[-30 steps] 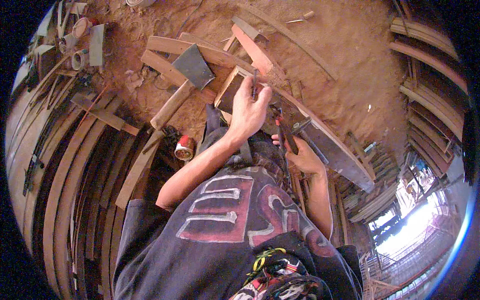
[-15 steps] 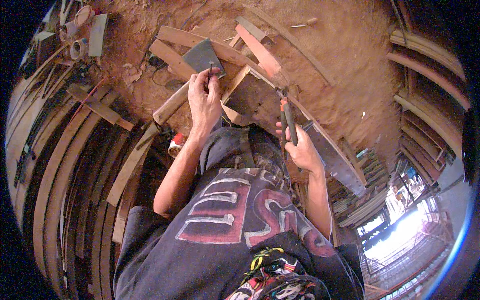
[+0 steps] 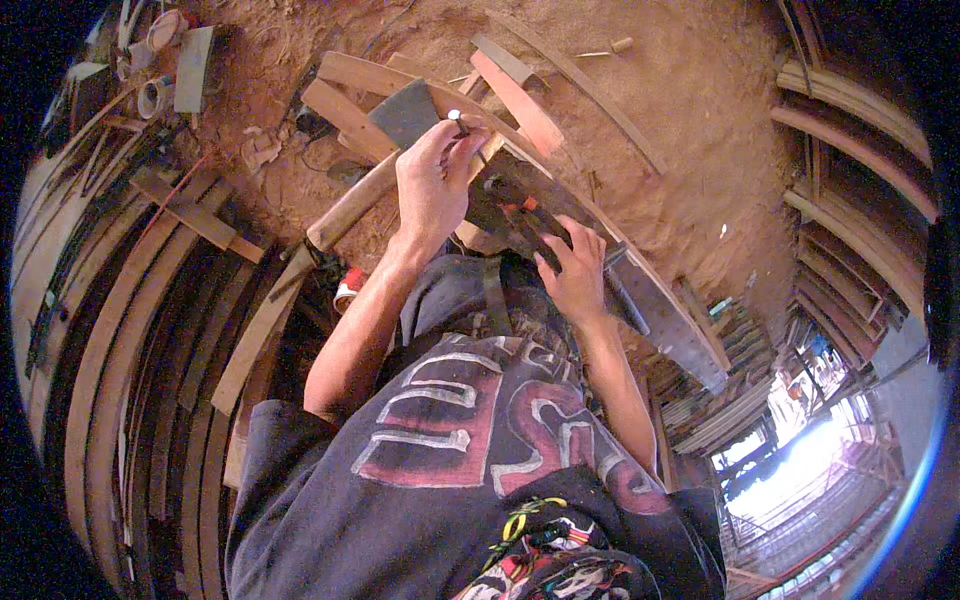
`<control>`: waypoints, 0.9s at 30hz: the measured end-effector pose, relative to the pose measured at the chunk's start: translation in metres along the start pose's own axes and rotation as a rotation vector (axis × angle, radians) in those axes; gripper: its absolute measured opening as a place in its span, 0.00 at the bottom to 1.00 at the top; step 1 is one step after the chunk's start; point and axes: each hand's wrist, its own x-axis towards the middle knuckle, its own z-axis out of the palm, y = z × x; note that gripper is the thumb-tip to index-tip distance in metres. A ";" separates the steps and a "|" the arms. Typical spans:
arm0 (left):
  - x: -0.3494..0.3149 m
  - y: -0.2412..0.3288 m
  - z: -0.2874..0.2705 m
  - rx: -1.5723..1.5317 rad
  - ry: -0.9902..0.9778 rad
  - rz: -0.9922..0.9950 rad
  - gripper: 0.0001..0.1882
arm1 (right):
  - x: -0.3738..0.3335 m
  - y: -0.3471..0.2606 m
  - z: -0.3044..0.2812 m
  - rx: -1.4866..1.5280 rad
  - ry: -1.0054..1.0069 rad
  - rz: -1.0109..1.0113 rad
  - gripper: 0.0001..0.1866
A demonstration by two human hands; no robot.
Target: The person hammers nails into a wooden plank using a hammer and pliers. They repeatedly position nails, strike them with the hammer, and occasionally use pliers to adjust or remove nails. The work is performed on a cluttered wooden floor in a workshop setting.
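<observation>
My left hand (image 3: 435, 185) is closed, pinching a nail (image 3: 456, 117) between thumb and fingertips; its bright head sticks up above them. Close by on the right, my right hand (image 3: 578, 268) is wrapped round a pair of pliers (image 3: 532, 206) with black and orange handles. The jaws of the pliers point up and left, just below the left fingertips, and look apart from the nail. Beneath both hands lies a wooden frame (image 3: 615, 232) of planks, with a dark inside. A dark grey-green flat piece (image 3: 405, 115) rests against wood beyond my left hand.
A red-faced wooden block (image 3: 520, 103) and a curved strip (image 3: 590, 90) lie on the brown ground ahead. A rounded wooden piece (image 3: 352, 205) and a red-and-white can (image 3: 348, 287) are left of my left arm. Long boards (image 3: 110, 370) are stacked at left, more timber (image 3: 850, 110) at right.
My left hand has shifted right with the nail, which now tilts. My right hand has moved left, swinging the pliers from nearly upright to slanting toward the left hand.
</observation>
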 end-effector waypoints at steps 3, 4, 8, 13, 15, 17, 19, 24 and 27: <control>0.009 0.015 0.004 0.054 -0.076 0.068 0.05 | -0.007 -0.002 -0.006 -0.001 0.087 -0.024 0.18; 0.012 0.015 0.005 0.092 -0.104 0.083 0.05 | -0.011 -0.002 -0.011 0.006 0.119 -0.039 0.17; 0.021 0.009 0.012 0.156 -0.200 0.135 0.04 | -0.062 0.047 0.000 0.078 0.319 0.294 0.22; 0.030 0.021 0.013 0.237 -0.308 0.232 0.05 | -0.121 0.102 0.012 -0.092 0.266 0.590 0.30; 0.035 0.022 0.015 0.287 -0.375 0.313 0.06 | -0.131 0.113 0.017 -0.131 0.224 0.592 0.27; 0.042 0.020 0.017 0.303 -0.437 0.394 0.08 | -0.133 0.120 0.016 -0.142 0.173 0.557 0.26; 0.048 0.019 0.016 0.369 -0.562 0.466 0.09 | -0.133 0.127 0.007 -0.128 0.114 0.481 0.25; 0.067 0.027 0.017 0.356 -0.851 0.439 0.11 | -0.134 0.104 -0.032 0.074 0.020 0.591 0.28; 0.077 0.028 0.017 0.374 -0.948 0.390 0.10 | -0.113 0.077 -0.054 0.355 -0.013 0.837 0.31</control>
